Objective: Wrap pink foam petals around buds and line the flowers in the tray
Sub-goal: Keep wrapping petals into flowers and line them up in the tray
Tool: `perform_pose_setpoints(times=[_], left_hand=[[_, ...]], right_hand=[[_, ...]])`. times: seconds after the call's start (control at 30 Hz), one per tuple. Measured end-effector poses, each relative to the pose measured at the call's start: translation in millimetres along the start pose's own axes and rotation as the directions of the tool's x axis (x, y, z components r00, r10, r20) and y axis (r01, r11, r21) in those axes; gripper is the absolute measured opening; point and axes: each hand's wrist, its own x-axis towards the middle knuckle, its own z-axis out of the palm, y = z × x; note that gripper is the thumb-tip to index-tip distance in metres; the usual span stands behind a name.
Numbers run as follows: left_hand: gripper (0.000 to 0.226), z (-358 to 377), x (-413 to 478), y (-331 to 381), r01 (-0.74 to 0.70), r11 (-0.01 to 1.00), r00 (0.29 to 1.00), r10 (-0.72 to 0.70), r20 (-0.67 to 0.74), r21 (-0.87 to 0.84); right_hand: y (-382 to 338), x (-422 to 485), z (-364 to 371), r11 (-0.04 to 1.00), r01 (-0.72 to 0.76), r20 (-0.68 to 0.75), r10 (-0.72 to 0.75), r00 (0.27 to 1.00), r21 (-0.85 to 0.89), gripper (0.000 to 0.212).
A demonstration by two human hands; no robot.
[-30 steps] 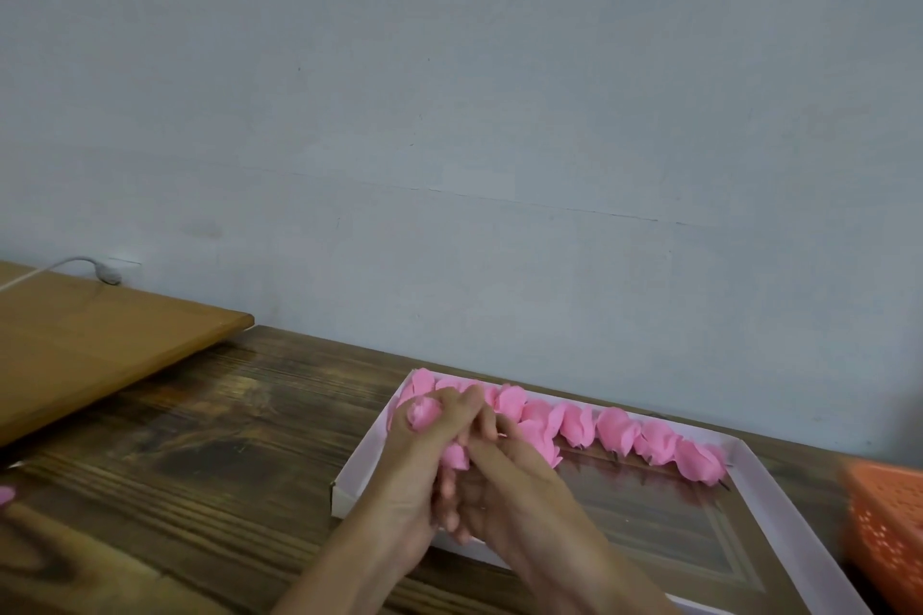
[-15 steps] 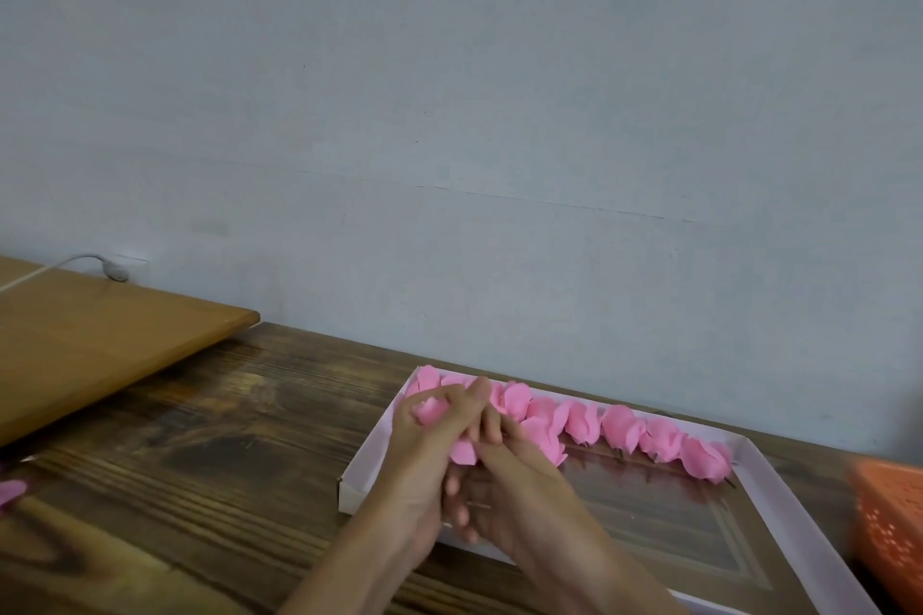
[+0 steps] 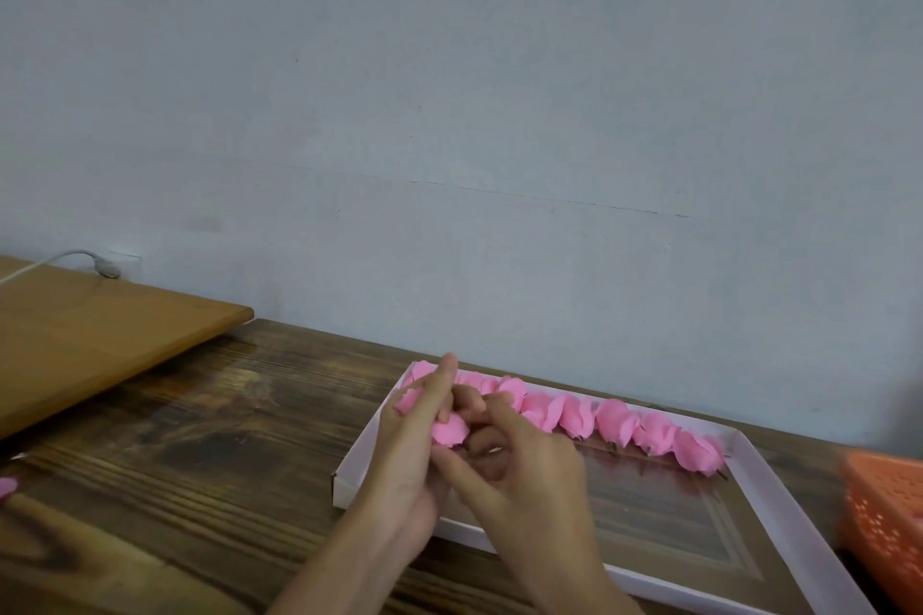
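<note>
A shallow white tray (image 3: pixel 799 509) lies on the dark wooden table, with a row of several pink foam flowers (image 3: pixel 619 422) along its far edge. Both hands meet over the tray's left end. My left hand (image 3: pixel 414 444) and my right hand (image 3: pixel 519 469) together hold a pink foam flower (image 3: pixel 449 432) between their fingers, just in front of the row. The left index finger is stretched out over it. Most of the held flower is hidden by fingers.
An orange perforated basket (image 3: pixel 889 514) stands at the right edge. A light wooden board (image 3: pixel 100 340) lies at the left, with a grey cable and plug (image 3: pixel 102 265) by the wall. A pink foam piece (image 3: pixel 6 487) peeks in at the far left.
The hands stay at the tray's left end, working the flower; the fingers have shifted slightly and the left index finger is now stretched out further.
</note>
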Motion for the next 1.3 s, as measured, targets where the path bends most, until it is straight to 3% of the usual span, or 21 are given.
perform_pose_setpoints(times=[0.07,0.13,0.23,0.27,0.33,0.4,0.57,0.77,0.9,1.03,1.2,1.3], left_hand=[[0.048,-1,3,0,-0.047,0.998,0.998,0.045,-0.048,-0.038],[0.048,-4,5,-1,-0.111,0.989,0.990,0.118,-0.075,0.094],[0.044,-7,5,-2,-0.195,0.918,0.979,0.205,0.007,0.346],[0.046,-7,4,-3,-0.210,0.892,0.976,0.214,0.034,0.400],[0.051,-4,3,-5,-0.231,0.853,0.972,0.227,0.065,0.467],[0.044,-2,2,-9,-0.251,0.826,0.967,0.235,0.098,0.505],[0.033,-3,2,-14,-0.248,0.764,0.969,0.206,0.140,0.596],[0.020,1,1,-11,-0.238,0.722,0.971,0.185,0.151,0.650],[0.027,-3,4,-14,-0.267,0.660,0.963,0.203,0.176,0.703],[0.021,-8,9,-19,-0.257,0.651,0.966,0.201,0.164,0.714],[0.043,-16,14,-24,-0.192,0.727,0.981,0.170,0.098,0.659],[0.027,-14,13,-21,-0.171,0.801,0.985,0.160,0.070,0.574]], right_hand=[[-6,4,-14,0.985,0.079,-0.040,-0.086,0.995,-0.151,0.025],[-11,12,-29,0.975,0.085,-0.085,-0.105,0.991,-0.206,0.032],[-15,23,-49,0.955,0.135,-0.104,-0.168,0.980,-0.265,0.008],[-17,25,-56,0.950,0.171,-0.054,-0.192,0.980,-0.260,0.010],[-20,27,-63,0.915,0.278,0.134,-0.249,0.959,-0.292,0.033],[-20,27,-64,0.874,0.352,0.281,-0.263,0.923,-0.336,0.047],[-14,25,-64,0.868,0.367,0.334,-0.254,0.908,-0.336,0.045],[-11,26,-65,0.847,0.402,0.354,-0.278,0.893,-0.348,0.049],[-9,26,-63,0.823,0.424,0.337,-0.304,0.891,-0.379,0.048],[-2,25,-59,0.850,0.393,0.351,-0.269,0.897,-0.352,0.048],[4,27,-47,0.849,0.379,0.470,-0.182,0.864,-0.368,0.059],[8,27,-48,0.932,0.251,0.443,-0.115,0.889,-0.261,0.063]])
